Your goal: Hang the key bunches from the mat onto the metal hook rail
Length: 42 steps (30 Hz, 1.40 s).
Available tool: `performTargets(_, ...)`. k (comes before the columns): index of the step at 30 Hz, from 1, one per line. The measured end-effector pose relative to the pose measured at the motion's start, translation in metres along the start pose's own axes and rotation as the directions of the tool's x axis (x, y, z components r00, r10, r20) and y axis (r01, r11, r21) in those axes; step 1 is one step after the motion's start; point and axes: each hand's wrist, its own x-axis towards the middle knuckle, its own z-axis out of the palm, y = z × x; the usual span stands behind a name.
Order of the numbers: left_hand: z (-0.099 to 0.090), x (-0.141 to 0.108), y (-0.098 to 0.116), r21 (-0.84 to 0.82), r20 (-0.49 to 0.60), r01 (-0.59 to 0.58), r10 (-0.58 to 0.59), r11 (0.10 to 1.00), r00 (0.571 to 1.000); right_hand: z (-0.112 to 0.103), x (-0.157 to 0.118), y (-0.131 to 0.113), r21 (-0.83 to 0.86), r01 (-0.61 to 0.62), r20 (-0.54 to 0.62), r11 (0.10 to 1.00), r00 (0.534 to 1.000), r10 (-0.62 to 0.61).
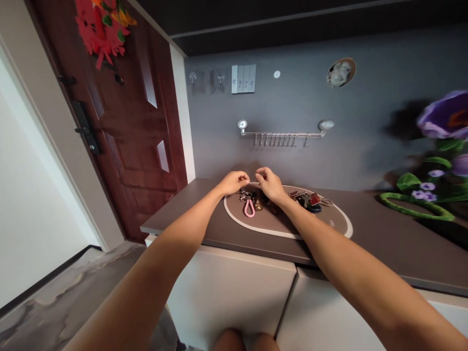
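Observation:
My left hand (234,182) is at the back left edge of an oval brown mat (234,214) with a pale rim. Its fingers are curled together; whatever they hold, if anything, is too small to make out. Just below it lie some metal keys (243,196) and a pink strap loop (249,208). A short gap to the right, my right hand (269,183) is raised over the mat with thumb and fingers bent in a pinch, their contents unclear. Dark brown key pieces (258,201) lie beneath it, partly hidden. Right of my wrist rests a pile with a red tag (314,199) and a black fob (313,208).
On the grey wall behind is a metal rail (281,134) with several hooks. Purple artificial flowers (448,117) stand on the countertop (369,243) at the right. A dark red door (142,131) is at the left. White cabinet fronts (234,287) are below.

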Motion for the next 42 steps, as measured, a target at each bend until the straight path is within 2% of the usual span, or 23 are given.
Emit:
performTargets(5,-0.005,-0.004,-0.01,0.169,0.165,-0.16,0.132,0.973,0.977,0.001,-0.003,0.009,-0.152,0.159,0.182,0.976,0.974,-0.131)
performTargets(9,-0.01,-0.006,-0.007,0.195,0.258,-0.212,0.159,0.958,0.953,0.003,-0.001,0.01,-0.224,0.205,0.274,0.953,0.951,-0.14)
performTargets(14,-0.011,-0.009,-0.001,0.216,0.363,-0.226,0.137,0.95,0.922,0.002,-0.002,0.007,-0.272,0.206,0.313,0.94,0.943,-0.116)
performTargets(18,-0.01,-0.009,-0.004,0.233,0.399,-0.246,0.138,0.941,0.906,0.002,-0.002,0.007,-0.295,0.201,0.307,0.934,0.946,-0.107)
performTargets(23,-0.007,-0.01,-0.008,0.232,0.393,-0.286,0.179,0.93,0.902,0.003,-0.002,0.006,-0.293,0.19,0.298,0.937,0.949,-0.1)
performTargets(32,-0.005,-0.012,-0.005,0.223,0.339,-0.28,0.195,0.934,0.92,0.004,-0.002,0.007,-0.28,0.201,0.312,0.939,0.944,-0.11)
performTargets(42,-0.006,-0.011,-0.004,0.349,0.146,-0.211,0.17,0.913,0.975,0.006,-0.004,0.005,-0.26,0.216,0.289,0.941,0.947,-0.138)
